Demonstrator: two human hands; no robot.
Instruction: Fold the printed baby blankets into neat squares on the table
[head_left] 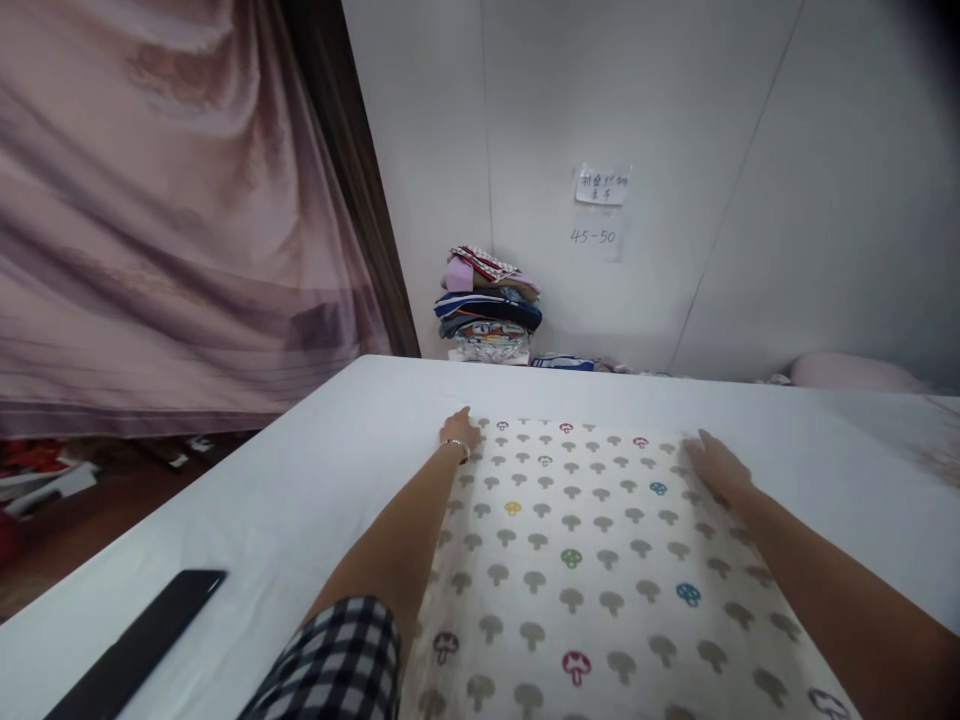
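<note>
A white cloth [570,585] printed with rows of grey mushrooms and a few coloured ones lies lengthwise in front of me, its near part running out of the bottom of the view. At its far left corner is my left hand [460,432], with a bracelet at the wrist; the fingers are closed on the cloth's edge and one finger sticks out. My right hand [718,468] is at the far right corner, touching or just over the cloth's edge. Motion blurs its fingers, so their grip on the cloth is unclear.
The cloth rests on a white table [300,480]. A dark flat strip [139,645] lies at its near left. Past the far edge are a stack of folded fabrics [491,305] and a pale bundle [847,370]. A pink curtain [180,200] hangs at left; paper notes [600,188] are on the wall.
</note>
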